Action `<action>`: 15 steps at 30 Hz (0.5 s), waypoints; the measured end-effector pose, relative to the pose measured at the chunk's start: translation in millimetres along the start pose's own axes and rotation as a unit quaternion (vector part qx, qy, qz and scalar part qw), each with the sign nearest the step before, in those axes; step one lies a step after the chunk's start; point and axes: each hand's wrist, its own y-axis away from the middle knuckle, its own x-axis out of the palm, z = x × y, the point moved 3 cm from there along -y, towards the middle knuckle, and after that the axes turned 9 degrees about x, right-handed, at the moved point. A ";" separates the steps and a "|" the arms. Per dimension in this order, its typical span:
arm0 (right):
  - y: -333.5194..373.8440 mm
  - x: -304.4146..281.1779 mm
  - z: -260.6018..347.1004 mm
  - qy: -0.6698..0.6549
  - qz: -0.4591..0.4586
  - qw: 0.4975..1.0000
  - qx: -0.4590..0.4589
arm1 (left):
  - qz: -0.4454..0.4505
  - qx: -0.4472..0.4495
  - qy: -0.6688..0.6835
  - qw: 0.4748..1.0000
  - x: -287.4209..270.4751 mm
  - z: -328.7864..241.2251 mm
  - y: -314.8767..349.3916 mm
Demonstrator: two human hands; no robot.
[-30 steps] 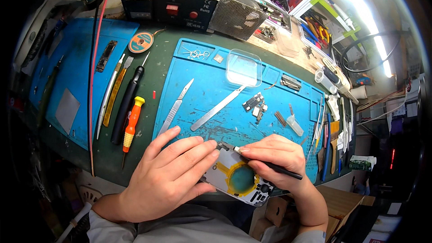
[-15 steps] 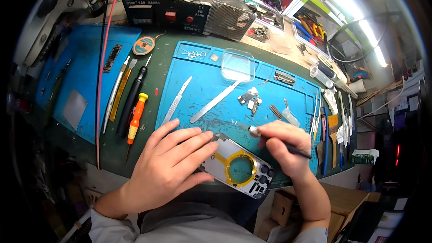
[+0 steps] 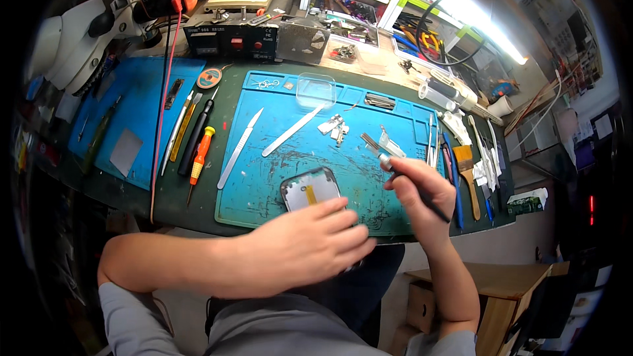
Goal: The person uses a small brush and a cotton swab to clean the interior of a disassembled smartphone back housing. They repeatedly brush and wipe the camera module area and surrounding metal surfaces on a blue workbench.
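Resting partly on the blue mat near its front edge is a phone back housing (image 3: 295,191), pale inside with a dark rim and a yellow strip. My left hand (image 3: 306,244) lies across its near part, fingers over it and slightly blurred, the thumb hidden. That hand covers most of the housing. To the right, my right hand (image 3: 425,191) grips a pen-shaped tool (image 3: 435,209) with a black handle and a silver collar, held above the mat. Its fine tip cannot be made out.
On the blue mat (image 3: 264,171) lie a scalpel (image 3: 241,148), a flat metal blade (image 3: 293,130), small metal parts (image 3: 336,128) and a clear box (image 3: 315,90). An orange screwdriver (image 3: 201,158) lies left, a brush (image 3: 467,175) right. A microscope (image 3: 72,39) stands back left.
The phone housing has turned, its plain end now pointing away and its camera end hidden. My left hand has swung across it to the right. My right hand still holds the tool.
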 end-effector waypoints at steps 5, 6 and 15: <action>14.8 21.3 16.0 0.079 0.039 0.996 -0.034 | 0.004 0.033 -0.014 0.999 16.6 -13.5 27.2; 15.7 25.5 17.2 0.078 0.036 0.995 -0.042 | 0.007 0.028 -0.025 0.999 19.3 -13.7 30.6; 15.2 34.6 16.4 0.108 0.056 0.990 -0.067 | -0.092 -0.127 -0.074 0.985 53.0 -5.8 47.8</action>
